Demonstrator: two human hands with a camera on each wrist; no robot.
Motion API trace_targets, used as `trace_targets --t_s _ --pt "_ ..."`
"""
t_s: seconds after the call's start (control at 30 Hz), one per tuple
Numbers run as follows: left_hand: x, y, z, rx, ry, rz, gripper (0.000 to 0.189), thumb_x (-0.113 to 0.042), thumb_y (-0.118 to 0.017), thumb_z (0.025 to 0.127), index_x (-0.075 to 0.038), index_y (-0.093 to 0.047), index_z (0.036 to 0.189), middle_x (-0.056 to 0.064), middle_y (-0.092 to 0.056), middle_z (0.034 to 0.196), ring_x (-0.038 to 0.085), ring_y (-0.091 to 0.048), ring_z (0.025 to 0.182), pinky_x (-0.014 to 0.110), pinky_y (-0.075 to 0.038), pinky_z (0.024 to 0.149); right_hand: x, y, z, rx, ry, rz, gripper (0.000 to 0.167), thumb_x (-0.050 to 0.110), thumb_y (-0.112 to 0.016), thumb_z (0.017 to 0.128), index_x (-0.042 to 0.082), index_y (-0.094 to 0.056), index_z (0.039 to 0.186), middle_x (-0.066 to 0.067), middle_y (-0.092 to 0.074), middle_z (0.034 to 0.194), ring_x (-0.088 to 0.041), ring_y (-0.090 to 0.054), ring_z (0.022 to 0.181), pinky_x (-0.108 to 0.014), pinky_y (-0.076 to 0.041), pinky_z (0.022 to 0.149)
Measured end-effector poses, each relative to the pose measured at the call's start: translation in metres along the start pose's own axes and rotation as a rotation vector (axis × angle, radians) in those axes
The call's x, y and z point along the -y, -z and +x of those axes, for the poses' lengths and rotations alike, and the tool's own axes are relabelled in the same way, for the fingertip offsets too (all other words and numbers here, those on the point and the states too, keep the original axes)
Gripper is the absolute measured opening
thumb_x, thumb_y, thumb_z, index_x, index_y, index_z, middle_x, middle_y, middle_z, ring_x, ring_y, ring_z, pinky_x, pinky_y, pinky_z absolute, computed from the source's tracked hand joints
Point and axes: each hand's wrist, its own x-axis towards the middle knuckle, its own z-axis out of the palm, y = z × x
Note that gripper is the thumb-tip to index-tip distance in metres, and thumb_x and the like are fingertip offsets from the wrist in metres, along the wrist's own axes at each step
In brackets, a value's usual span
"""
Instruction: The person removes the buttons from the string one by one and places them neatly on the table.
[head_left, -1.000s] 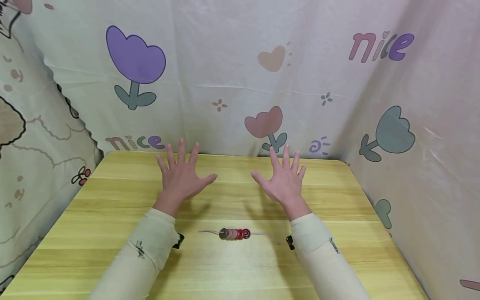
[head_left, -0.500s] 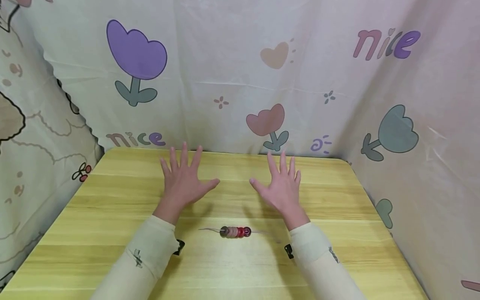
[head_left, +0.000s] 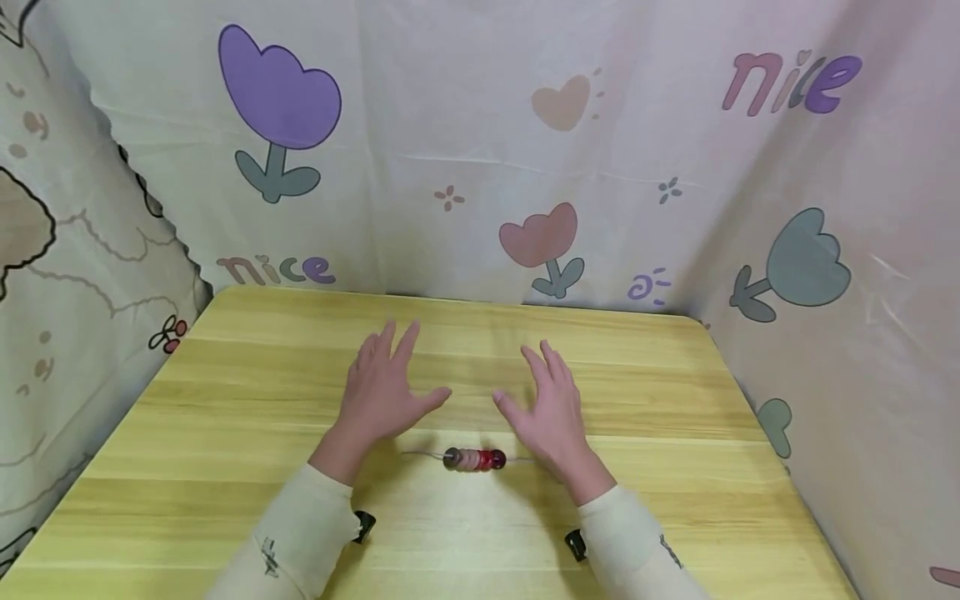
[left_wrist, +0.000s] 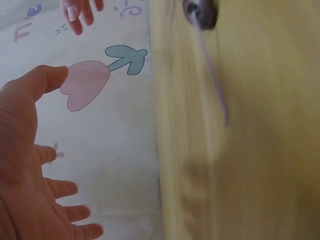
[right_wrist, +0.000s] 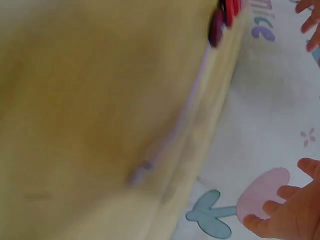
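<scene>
A short row of beads (head_left: pixel 474 459), dark at the left, pinkish in the middle and red to dark red at the right, lies threaded on a thin pale cord (head_left: pixel 519 459). The cord sticks out at both ends. In the right wrist view its tail (right_wrist: pixel 185 107) looks lilac and has a knot (right_wrist: pixel 145 167) near the tip. My left hand (head_left: pixel 382 400) hovers above and left of the beads, thumb spread from the fingers, holding nothing. Opposite it, my right hand (head_left: pixel 551 417) hangs above and right of them, its fingers loosely bent around no object.
The beads lie on a wood-grain table (head_left: pixel 225 400). Behind it and along both sides hangs a pale curtain (head_left: pixel 420 100) printed with flowers and lettering. A small black device (head_left: pixel 363 527) sits at the left wrist, another (head_left: pixel 576 545) at the right.
Both hands have come back toward the beads and closer together. Their widely spread fingers have relaxed and bent a little. The beads stay on the table, and the view has tilted slightly.
</scene>
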Motion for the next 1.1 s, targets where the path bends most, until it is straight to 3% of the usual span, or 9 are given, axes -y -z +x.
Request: trace_targets --t_s 0.27,0.47,0.6,0.83,1.1 --pt "-0.002 -0.014 -0.017 0.066 0.000 -0.089 0.093 -0.058 -0.073 0.081 -0.013 -0.036 0.154 0.020 -0.043 0.144 0.044 -0.042 0.126 0.062 -0.036 0.098 0.005 -0.011 -0.015 0.001 -0.036 0.282 0.060 0.033 -0.078 0.086 0.012 -0.056 0.137 -0.006 -0.051 0.137 -0.034 -0.048 0.122 -0.056 -0.040 0.097" --pt "-0.002 -0.023 -0.022 0.099 -0.005 -0.108 0.076 -0.049 -0.076 0.082 -0.007 -0.052 0.141 0.017 -0.052 0.134 0.039 -0.050 0.120 0.057 -0.039 0.098 0.013 -0.016 -0.020 0.038 -0.112 0.488 0.040 0.015 -0.079 0.085 0.013 -0.064 0.122 -0.010 -0.059 0.115 -0.038 -0.052 0.101 -0.052 -0.043 0.084" --pt "-0.002 -0.029 -0.027 0.145 -0.014 -0.158 0.065 -0.042 -0.078 0.083 -0.006 -0.058 0.133 0.013 -0.058 0.125 0.033 -0.056 0.110 0.051 -0.045 0.092 0.014 -0.023 -0.022 0.086 -0.135 0.509 0.035 0.011 -0.079 0.084 0.008 -0.066 0.116 -0.016 -0.059 0.110 -0.035 -0.051 0.095 -0.043 -0.042 0.081" --pt "-0.002 -0.041 -0.033 0.222 -0.026 -0.297 0.043 -0.029 -0.078 0.083 -0.005 -0.066 0.116 0.005 -0.062 0.104 0.022 -0.058 0.095 0.042 -0.049 0.082 0.014 -0.027 -0.026 0.169 -0.149 0.505 0.028 0.012 -0.078 0.083 0.003 -0.068 0.108 -0.016 -0.060 0.106 -0.027 -0.050 0.090 -0.041 -0.042 0.079" --pt "-0.002 -0.045 -0.037 0.267 -0.056 -0.333 0.019 -0.015 -0.074 0.082 -0.006 -0.064 0.095 0.002 -0.058 0.090 0.020 -0.053 0.083 0.039 -0.046 0.076 0.013 -0.032 -0.029 0.277 -0.183 0.505 0.023 0.006 -0.074 0.077 0.004 -0.068 0.099 -0.010 -0.062 0.097 -0.020 -0.050 0.077 -0.034 -0.042 0.070"
